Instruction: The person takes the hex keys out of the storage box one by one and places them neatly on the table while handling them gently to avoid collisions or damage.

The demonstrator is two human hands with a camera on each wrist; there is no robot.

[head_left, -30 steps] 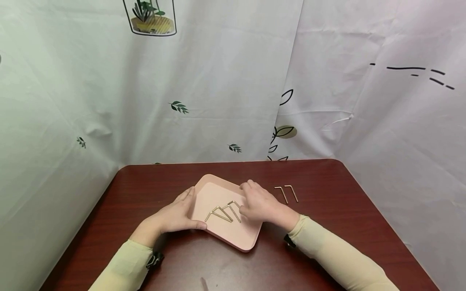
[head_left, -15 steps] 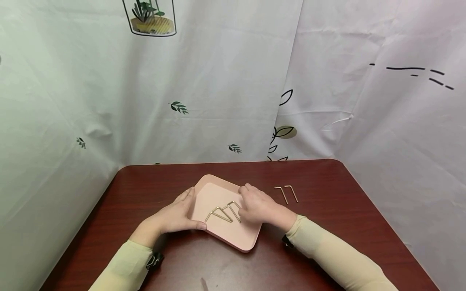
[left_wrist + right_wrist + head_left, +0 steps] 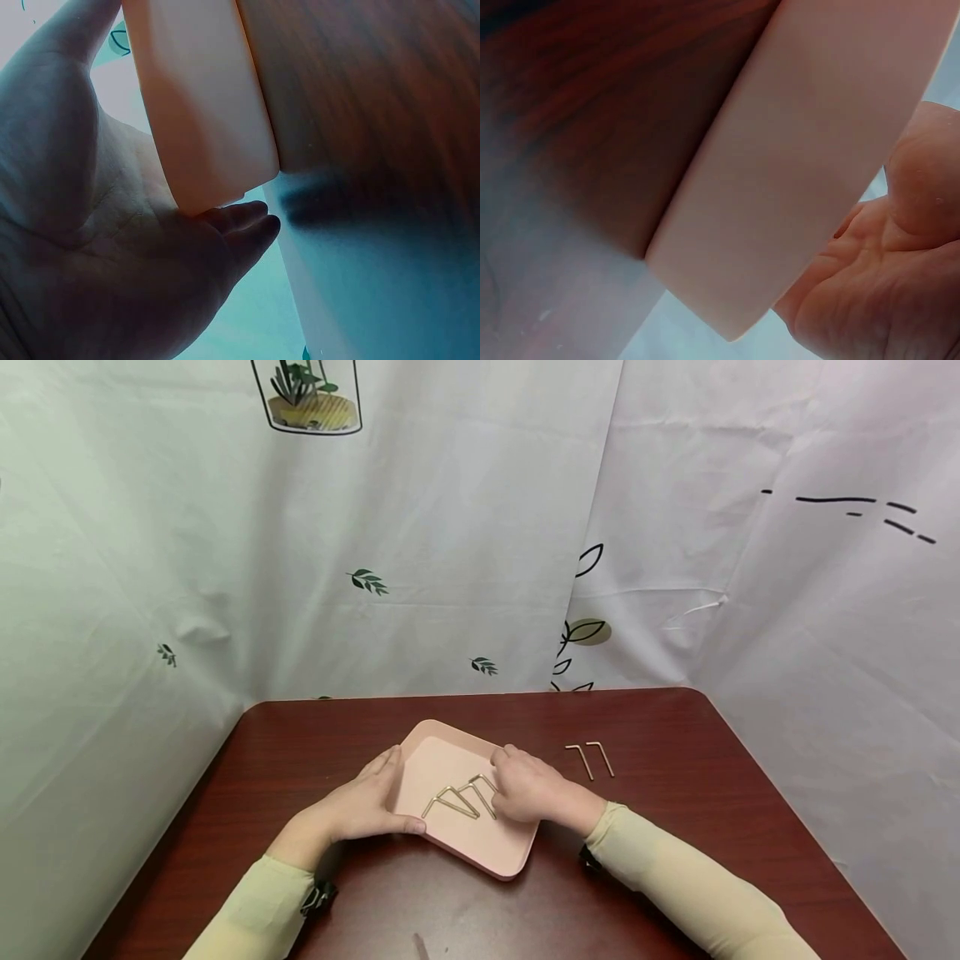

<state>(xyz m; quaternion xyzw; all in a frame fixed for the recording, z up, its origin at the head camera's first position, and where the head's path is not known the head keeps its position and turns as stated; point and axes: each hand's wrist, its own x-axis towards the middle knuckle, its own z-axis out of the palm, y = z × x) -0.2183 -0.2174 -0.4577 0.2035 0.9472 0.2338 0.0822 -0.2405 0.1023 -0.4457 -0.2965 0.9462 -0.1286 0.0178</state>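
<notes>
A shallow pale pink tray (image 3: 483, 847) sits slantwise on the table. Inside it lie several brass-coloured L-shaped hex keys (image 3: 457, 807), some overlapping. My left hand (image 3: 352, 810) grips the tray's left corner, thumb along the near rim; in the left wrist view its small fingers (image 3: 251, 229) bend against the tray's outer wall (image 3: 202, 97). Over the tray's right side, my right hand (image 3: 528, 789) has curled fingers and pinches the end of the rightmost hex key (image 3: 487, 781), though the fingertips are partly hidden. In the right wrist view that hand shows behind the tray wall (image 3: 795, 165).
Two more hex keys (image 3: 585, 763) lie side by side on the dark red wooden table (image 3: 660, 810), right of the tray. A narrow greyish mark (image 3: 421, 947) shows at the near edge. A white printed curtain (image 3: 450, 527) hangs behind and at both sides.
My right hand has shifted slightly toward me and to the left over the tray, its fingers curling in more. The left hand, tray and loose hex keys stay where they were.
</notes>
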